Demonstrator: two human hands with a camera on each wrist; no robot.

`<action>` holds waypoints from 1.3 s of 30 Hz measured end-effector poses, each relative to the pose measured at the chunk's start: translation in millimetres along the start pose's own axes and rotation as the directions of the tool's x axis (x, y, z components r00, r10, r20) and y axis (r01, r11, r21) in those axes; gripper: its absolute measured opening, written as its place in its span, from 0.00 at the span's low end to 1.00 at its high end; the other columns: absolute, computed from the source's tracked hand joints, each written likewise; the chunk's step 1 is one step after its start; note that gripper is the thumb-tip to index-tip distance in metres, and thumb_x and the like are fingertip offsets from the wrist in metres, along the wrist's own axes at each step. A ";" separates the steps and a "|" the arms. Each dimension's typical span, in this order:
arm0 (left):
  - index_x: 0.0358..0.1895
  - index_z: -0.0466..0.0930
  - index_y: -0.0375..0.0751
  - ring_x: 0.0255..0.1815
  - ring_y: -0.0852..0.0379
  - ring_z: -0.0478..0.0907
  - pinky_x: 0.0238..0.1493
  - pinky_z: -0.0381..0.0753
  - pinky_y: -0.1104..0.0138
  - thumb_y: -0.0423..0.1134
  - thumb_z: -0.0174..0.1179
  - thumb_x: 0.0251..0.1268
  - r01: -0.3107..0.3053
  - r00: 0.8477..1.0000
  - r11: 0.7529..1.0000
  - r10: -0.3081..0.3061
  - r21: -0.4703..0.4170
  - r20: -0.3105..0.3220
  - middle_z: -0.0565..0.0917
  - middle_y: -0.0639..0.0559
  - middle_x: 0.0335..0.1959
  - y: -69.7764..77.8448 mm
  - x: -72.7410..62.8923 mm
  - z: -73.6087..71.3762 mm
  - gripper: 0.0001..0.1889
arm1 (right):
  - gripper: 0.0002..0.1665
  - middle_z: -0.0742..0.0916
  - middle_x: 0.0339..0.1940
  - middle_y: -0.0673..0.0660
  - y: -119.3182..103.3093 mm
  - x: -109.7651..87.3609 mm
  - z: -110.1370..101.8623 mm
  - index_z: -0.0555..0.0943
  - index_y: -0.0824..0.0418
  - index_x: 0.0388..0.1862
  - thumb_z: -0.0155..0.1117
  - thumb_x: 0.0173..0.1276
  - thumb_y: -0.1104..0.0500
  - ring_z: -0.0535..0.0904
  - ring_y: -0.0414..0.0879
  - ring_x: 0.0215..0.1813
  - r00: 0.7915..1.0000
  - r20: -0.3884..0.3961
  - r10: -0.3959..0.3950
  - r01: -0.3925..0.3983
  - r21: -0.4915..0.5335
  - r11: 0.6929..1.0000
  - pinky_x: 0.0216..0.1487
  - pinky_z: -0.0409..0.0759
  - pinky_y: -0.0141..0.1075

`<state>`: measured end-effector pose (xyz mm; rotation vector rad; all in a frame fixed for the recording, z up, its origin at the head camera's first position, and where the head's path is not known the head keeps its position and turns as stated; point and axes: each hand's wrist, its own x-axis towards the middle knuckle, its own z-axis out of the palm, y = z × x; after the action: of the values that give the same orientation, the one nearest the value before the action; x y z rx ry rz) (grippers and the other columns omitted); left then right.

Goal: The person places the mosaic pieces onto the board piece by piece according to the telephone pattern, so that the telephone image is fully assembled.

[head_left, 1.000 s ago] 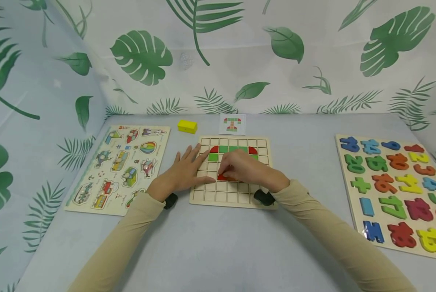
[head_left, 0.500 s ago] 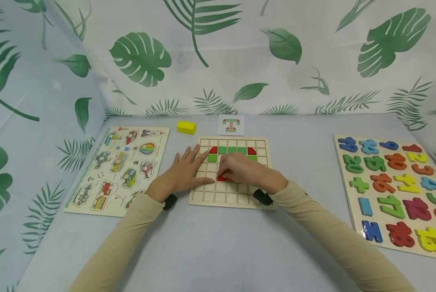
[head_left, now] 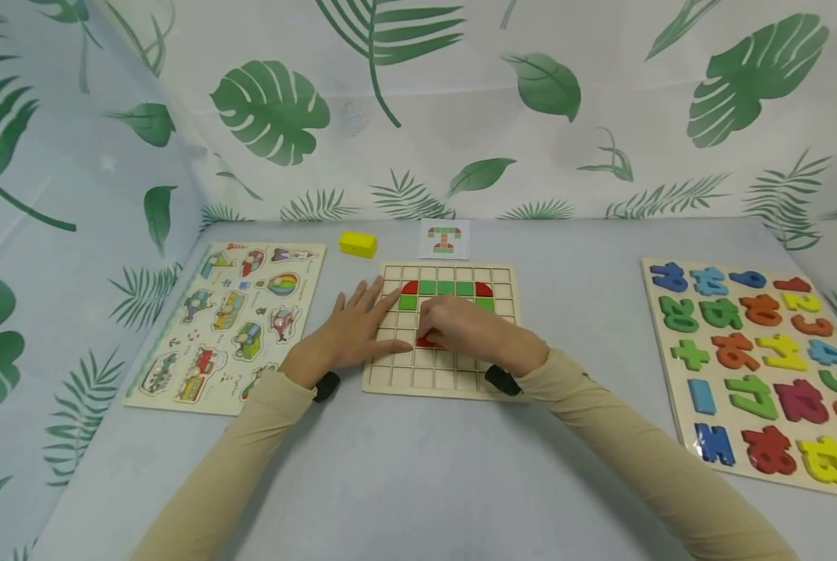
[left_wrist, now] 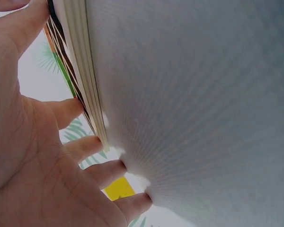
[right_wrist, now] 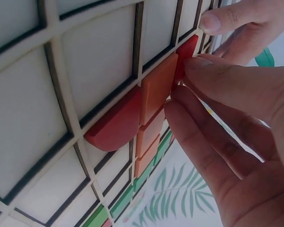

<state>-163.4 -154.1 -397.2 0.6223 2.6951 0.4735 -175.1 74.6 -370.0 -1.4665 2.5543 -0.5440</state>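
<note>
My right hand [head_left: 460,326] is over the middle of a wooden grid board [head_left: 393,379]. Its thumb and finger pinch a red quarter-round block [right_wrist: 185,56] in a cell. Beside that block the right wrist view shows an orange block [right_wrist: 157,87], then another red quarter-round block [right_wrist: 117,122]; more orange squares run away from them. My left hand [head_left: 344,335] lies with fingers spread along the board's left edge, its thumb near the pinched block. Green blocks [head_left: 446,287] form a row between red corner pieces [head_left: 484,289]. The right hand hides much of the orange part in the head view.
A pattern card [head_left: 444,238] lies behind the board, with a yellow block [head_left: 358,244] to its left. To the left is a vehicle picture puzzle [head_left: 229,327], to the right a number puzzle [head_left: 762,374]. A leaf-printed cloth [head_left: 404,148] rises behind.
The right hand has shifted very slightly at the red quarter-round block. The left hand keeps its place on the board's edge. The head view moves a little.
</note>
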 end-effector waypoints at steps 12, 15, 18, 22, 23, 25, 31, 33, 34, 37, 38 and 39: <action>0.87 0.45 0.45 0.86 0.32 0.34 0.79 0.36 0.33 0.65 0.58 0.74 0.003 1.000 1.000 -0.003 0.009 0.001 0.38 0.36 0.87 1.8 -0.5 -1.0 0.50 | 0.08 0.88 0.45 0.55 -0.2 -19.6 -8.8 0.90 0.65 0.47 0.71 0.71 0.68 0.84 0.49 0.49 1.000 -0.015 -0.010 0.012 0.123 0.992 0.54 0.84 0.40; 0.87 0.45 0.45 0.85 0.32 0.34 0.79 0.36 0.33 0.65 0.58 0.74 0.001 1.000 1.000 0.000 0.011 -0.001 0.38 0.36 0.87 1.6 0.1 -0.4 0.50 | 0.09 0.87 0.48 0.56 0.3 -32.5 -20.5 0.90 0.64 0.49 0.71 0.71 0.66 0.84 0.52 0.51 1.000 -0.005 0.017 -0.016 0.183 0.983 0.56 0.84 0.44; 0.87 0.45 0.45 0.86 0.32 0.35 0.79 0.37 0.33 0.65 0.58 0.74 0.003 1.000 1.000 -0.003 0.017 0.000 0.38 0.36 0.87 1.4 0.2 0.3 0.50 | 0.08 0.88 0.47 0.56 6.7 -47.2 -31.0 0.90 0.63 0.48 0.71 0.72 0.66 0.84 0.53 0.51 0.999 0.003 0.046 -0.045 0.202 0.978 0.56 0.84 0.49; 0.87 0.45 0.45 0.86 0.32 0.35 0.79 0.37 0.33 0.65 0.58 0.74 0.004 1.000 1.000 -0.004 0.020 -0.002 0.38 0.36 0.87 1.6 -0.6 0.6 0.50 | 0.08 0.88 0.46 0.52 20.7 -72.7 -40.5 0.91 0.61 0.47 0.71 0.71 0.66 0.84 0.52 0.52 0.991 0.029 0.132 -0.135 0.198 0.971 0.57 0.83 0.52; 0.87 0.45 0.45 0.85 0.31 0.35 0.79 0.37 0.33 0.65 0.58 0.74 0.002 1.000 1.000 -0.002 0.017 -0.003 0.38 0.35 0.87 1.7 -0.7 0.6 0.50 | 0.08 0.88 0.46 0.52 24.3 -79.9 -42.1 0.91 0.60 0.47 0.72 0.71 0.66 0.84 0.51 0.52 0.987 0.036 0.154 -0.158 0.198 0.967 0.58 0.83 0.52; 0.87 0.45 0.45 0.85 0.31 0.35 0.79 0.37 0.33 0.65 0.58 0.74 -0.002 1.000 1.000 0.002 0.013 -0.006 0.39 0.35 0.86 1.9 -0.9 0.5 0.50 | 0.09 0.88 0.46 0.51 31.4 -94.2 -44.4 0.91 0.60 0.47 0.72 0.70 0.67 0.84 0.51 0.52 0.980 0.043 0.193 -0.198 0.192 0.961 0.57 0.83 0.52; 0.87 0.45 0.45 0.85 0.32 0.35 0.79 0.37 0.33 0.65 0.58 0.74 -0.003 1.000 1.000 0.003 0.016 -0.005 0.38 0.35 0.87 3.1 -0.9 -0.2 0.50 | 0.12 0.88 0.44 0.50 47.7 -127.1 -44.2 0.91 0.60 0.45 0.76 0.64 0.69 0.83 0.48 0.47 0.971 0.029 0.236 -0.237 0.146 0.960 0.49 0.84 0.48; 0.87 0.46 0.44 0.85 0.31 0.35 0.79 0.37 0.33 0.65 0.59 0.74 -0.004 1.000 1.000 0.004 0.015 -0.006 0.38 0.35 0.86 3.9 -1.2 -0.4 0.50 | 0.13 0.88 0.43 0.49 51.0 -133.4 -41.8 0.91 0.60 0.44 0.78 0.61 0.70 0.83 0.48 0.45 0.971 0.020 0.238 -0.239 0.128 0.963 0.47 0.85 0.47; 0.87 0.46 0.44 0.85 0.31 0.35 0.79 0.37 0.33 0.65 0.59 0.74 -0.004 1.000 1.000 0.004 0.013 -0.005 0.39 0.35 0.86 4.1 -1.2 -0.3 0.50 | 0.13 0.87 0.43 0.49 52.5 -135.6 -40.3 0.91 0.60 0.44 0.79 0.61 0.70 0.83 0.48 0.45 0.971 0.016 0.239 -0.239 0.122 0.963 0.46 0.85 0.46; 0.87 0.46 0.44 0.85 0.31 0.35 0.79 0.37 0.33 0.65 0.59 0.74 -0.001 1.000 1.000 0.001 0.010 -0.004 0.39 0.35 0.86 4.6 -1.9 -0.4 0.50 | 0.14 0.88 0.42 0.49 55.3 -138.6 -36.4 0.91 0.62 0.45 0.79 0.60 0.70 0.84 0.48 0.44 0.975 0.001 0.222 -0.220 0.126 0.967 0.46 0.85 0.45; 0.87 0.46 0.44 0.85 0.31 0.35 0.79 0.37 0.32 0.64 0.59 0.73 -0.001 1.000 1.000 0.001 0.009 -0.006 0.39 0.35 0.86 4.6 -2.0 -0.4 0.50 | 0.14 0.88 0.42 0.50 56.3 -139.1 -35.2 0.91 0.62 0.45 0.79 0.60 0.70 0.85 0.48 0.44 0.976 -0.004 0.217 -0.214 0.129 0.968 0.45 0.86 0.45; 0.87 0.46 0.44 0.85 0.31 0.35 0.79 0.37 0.33 0.65 0.59 0.73 -0.001 1.000 1.000 0.001 0.010 -0.005 0.38 0.35 0.86 4.7 -2.0 -0.3 0.50 | 0.14 0.88 0.42 0.50 57.1 -139.2 -34.2 0.90 0.63 0.45 0.79 0.60 0.70 0.85 0.48 0.44 0.978 -0.007 0.209 -0.206 0.134 0.969 0.45 0.86 0.44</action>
<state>-160.1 -151.2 -394.6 0.6266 2.7031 0.4629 -160.0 228.1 -367.4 -1.1396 2.5895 -0.6851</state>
